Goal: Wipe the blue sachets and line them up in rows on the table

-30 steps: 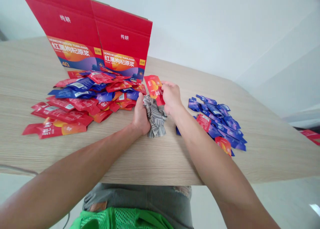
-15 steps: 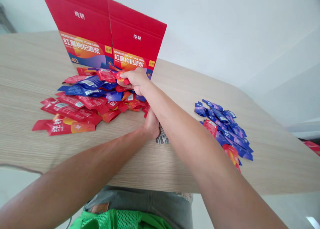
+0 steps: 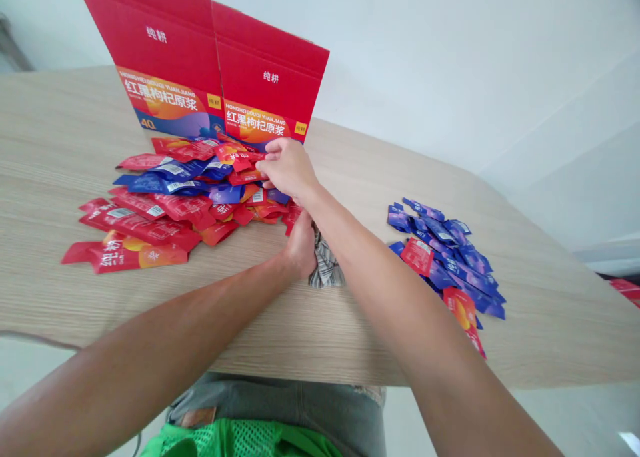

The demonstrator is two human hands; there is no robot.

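White wall (image 3: 400, 57) backs a wood-grain table (image 3: 310, 330), with a printed red goji-puree carton (image 3: 273, 47) upright at the rear left. Two groups of foil pouches lie on the table. In front of the carton is a large mixed pile of red and blue pouches (image 3: 170, 207); well apart at the right is a smaller batch of blue pouches (image 3: 443, 234), topped by two red pouches (image 3: 418, 256).

Left hand (image 3: 303, 247): curled around a bunched grey striped cloth (image 3: 326, 264) between the groups; fingertips hidden. Right hand (image 3: 289, 170): at the right end of the mixed pile, fingers parted and slack, no pouch seen pinched between them.

Progress, judged from layout: well advanced but incomplete. The larger left pile appears to be the handled stock; the right-hand batch appears to remain.

Change from half a second earlier: the right hand then gripped a fruit-print red pouch (image 3: 234, 156); that pouch now lies on the pile and the fingers have loosened. Cloth and right-hand batch show no clear change.
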